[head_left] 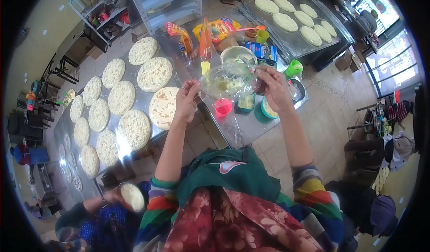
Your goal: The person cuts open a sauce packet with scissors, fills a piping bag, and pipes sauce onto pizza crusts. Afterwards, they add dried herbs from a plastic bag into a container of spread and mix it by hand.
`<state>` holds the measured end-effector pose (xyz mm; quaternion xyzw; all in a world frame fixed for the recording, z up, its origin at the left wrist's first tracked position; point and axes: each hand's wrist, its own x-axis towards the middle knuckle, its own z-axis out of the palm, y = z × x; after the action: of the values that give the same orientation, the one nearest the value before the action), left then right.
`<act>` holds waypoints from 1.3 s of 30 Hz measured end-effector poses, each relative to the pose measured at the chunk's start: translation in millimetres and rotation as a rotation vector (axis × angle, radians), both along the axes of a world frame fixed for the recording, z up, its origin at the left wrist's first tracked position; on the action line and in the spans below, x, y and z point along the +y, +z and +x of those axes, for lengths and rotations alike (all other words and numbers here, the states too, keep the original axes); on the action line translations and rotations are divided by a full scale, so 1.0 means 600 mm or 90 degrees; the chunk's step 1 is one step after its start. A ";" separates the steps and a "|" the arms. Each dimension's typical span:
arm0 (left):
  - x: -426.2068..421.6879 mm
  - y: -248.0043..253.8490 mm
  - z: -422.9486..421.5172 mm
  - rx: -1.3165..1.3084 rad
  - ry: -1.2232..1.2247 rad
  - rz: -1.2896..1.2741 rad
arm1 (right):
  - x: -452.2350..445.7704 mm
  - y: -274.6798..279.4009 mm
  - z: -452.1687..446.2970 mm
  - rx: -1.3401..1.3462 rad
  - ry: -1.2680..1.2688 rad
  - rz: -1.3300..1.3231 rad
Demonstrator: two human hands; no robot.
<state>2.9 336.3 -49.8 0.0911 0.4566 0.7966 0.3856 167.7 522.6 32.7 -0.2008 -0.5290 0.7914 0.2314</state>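
A clear plastic bag (226, 79) is stretched between my two hands, above the metal table (251, 133). My left hand (190, 95) pinches its left edge. At the opposite edge my right hand (271, 84) grips the plastic, with a small dark reddish patch by the fingertips that I cannot make out. Through the film, parts of the tabletop show blurred. Under the bag stand a pink cup (222, 107) and a teal-rimmed bowl (268, 109) with pale contents. A white bowl (237, 56) sits just beyond the bag.
Left, a long metal table holds several round flat doughs (121, 97); a co-worker's hand (117, 193) holds a pale round piece (132, 197). Yellow packets (217, 29), a green cup (294, 67) and an orange spoon (253, 28) lie ahead. More flat rounds (285, 22) are at back right.
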 end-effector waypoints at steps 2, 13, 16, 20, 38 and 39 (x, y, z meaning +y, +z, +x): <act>-0.008 0.000 0.007 -0.088 -0.029 0.115 | -0.007 0.042 -0.006 0.010 0.009 -0.011; 0.057 0.066 0.051 0.306 -0.248 0.136 | -0.033 0.090 -0.003 -0.018 0.168 0.071; 0.063 0.091 0.024 0.562 -0.312 -0.017 | -0.042 0.095 -0.002 -0.018 0.176 0.093; 0.050 0.118 0.021 0.449 -0.175 -0.049 | -0.006 0.088 0.005 0.035 0.226 0.109; -0.097 0.294 -0.088 0.734 -0.296 -0.361 | -0.119 0.092 -0.213 -0.104 0.576 0.430; -0.102 0.274 -0.101 0.710 -0.273 -0.343 | -0.137 0.085 -0.222 -0.061 0.571 0.430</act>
<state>-57.8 274.8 114.4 0.4801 0.7432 0.3929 0.2506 34.6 440.6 83.9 0.0931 -0.7966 0.5888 -0.1002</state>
